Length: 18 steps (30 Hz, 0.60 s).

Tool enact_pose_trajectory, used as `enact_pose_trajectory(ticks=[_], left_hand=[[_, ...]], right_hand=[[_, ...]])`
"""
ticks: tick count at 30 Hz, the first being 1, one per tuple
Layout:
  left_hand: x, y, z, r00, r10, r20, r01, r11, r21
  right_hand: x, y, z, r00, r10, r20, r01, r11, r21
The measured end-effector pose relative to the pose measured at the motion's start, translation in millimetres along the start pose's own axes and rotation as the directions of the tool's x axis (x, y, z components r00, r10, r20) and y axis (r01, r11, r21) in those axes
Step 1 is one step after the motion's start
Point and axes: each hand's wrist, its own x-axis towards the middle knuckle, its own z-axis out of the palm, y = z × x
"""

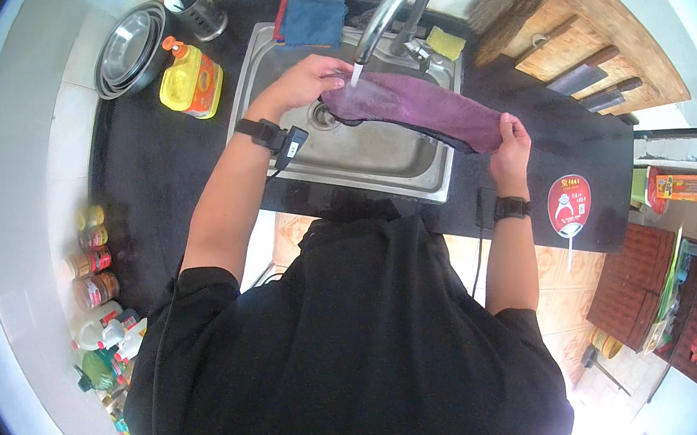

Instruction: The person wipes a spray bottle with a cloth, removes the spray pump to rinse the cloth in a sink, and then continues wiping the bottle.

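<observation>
A purple cloth with a dark underside is stretched over the stainless steel sink. My left hand grips its left end, and my right hand pinches its right end near the sink's right rim. Water runs from the curved chrome faucet onto the left part of the cloth, where the fabric looks wet. Below that end, the sink drain shows partly. Behind the basin lie a folded blue cloth and a yellow sponge.
A yellow detergent bottle, nested metal bowls and a metal utensil holder stand left on the black countertop. To the right are a red hand fan, a cleaver and wooden cutting boards. Several jars line the lower left.
</observation>
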Motion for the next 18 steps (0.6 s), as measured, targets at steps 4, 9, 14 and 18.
enact_pose_trajectory(ticks=[4,9,14,18], left_hand=[[-1.6,-8.1,6.2,0.999,0.022,-0.04,-0.02,0.999,0.048],[1.4,-21.6,15.4,0.999,0.001,-0.048,0.003,0.996,0.084],[3.2,-12.2,29.8,0.998,0.041,-0.049,-0.04,0.999,0.024],[1.6,-8.9,30.6,0.996,0.059,-0.068,-0.055,0.997,0.056]], right_hand=[[-0.2,-25.5,14.6,0.995,-0.087,-0.048,0.086,0.996,-0.041],[1.8,-58.0,15.3,0.981,-0.186,-0.06,0.175,0.973,-0.152],[-0.3,-73.7,8.5,0.95,-0.304,-0.078,0.274,0.924,-0.266],[-6.8,-78.9,8.0,0.955,-0.285,-0.078,0.23,0.883,-0.409]])
